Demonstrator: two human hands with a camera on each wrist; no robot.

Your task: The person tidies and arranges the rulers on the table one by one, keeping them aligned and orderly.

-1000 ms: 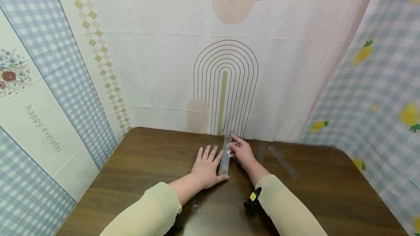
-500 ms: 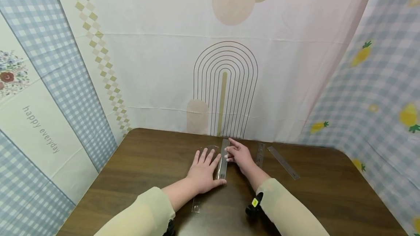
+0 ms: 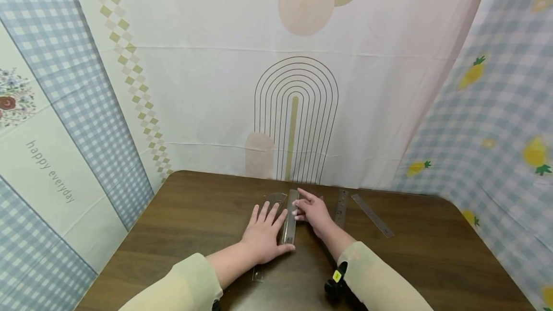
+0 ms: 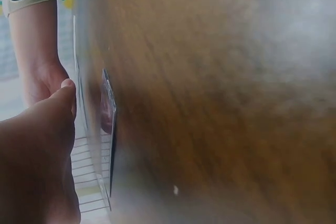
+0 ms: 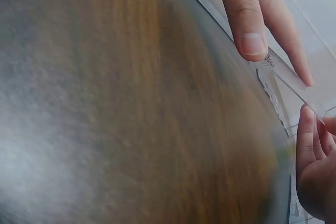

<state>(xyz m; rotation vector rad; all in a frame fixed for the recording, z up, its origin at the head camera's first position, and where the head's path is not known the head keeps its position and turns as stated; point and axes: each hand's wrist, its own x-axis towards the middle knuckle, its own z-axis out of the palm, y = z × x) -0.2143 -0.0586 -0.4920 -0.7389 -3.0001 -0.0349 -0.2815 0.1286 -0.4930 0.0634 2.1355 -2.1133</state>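
Note:
My right hand (image 3: 313,211) pinches the right edge of a clear plastic ruler (image 3: 290,222) with its thumb and curled fingers. The index finger points straight along the ruler's far end. In the right wrist view, a fingertip of that right hand (image 5: 312,174) meets the ruler. My left hand (image 3: 261,239) lies palm down with fingers spread along the ruler's left side, its thumb at the near end. A clear piece with a curved edge (image 3: 276,199) shows past the left fingertips, mostly hidden under the hand. The left thumb (image 4: 62,95) shows in the left wrist view.
Right of the hands lie a clear ruler with several holes (image 3: 342,203) and a narrow clear ruler (image 3: 373,215) set at an angle. A clear plastic end (image 3: 258,276) shows below the left wrist. The brown table (image 3: 436,253) ends at a printed cloth backdrop (image 3: 207,109).
Both hands and the ruler have slid toward the near side and slightly left. More of the curved clear piece shows beyond the left fingers.

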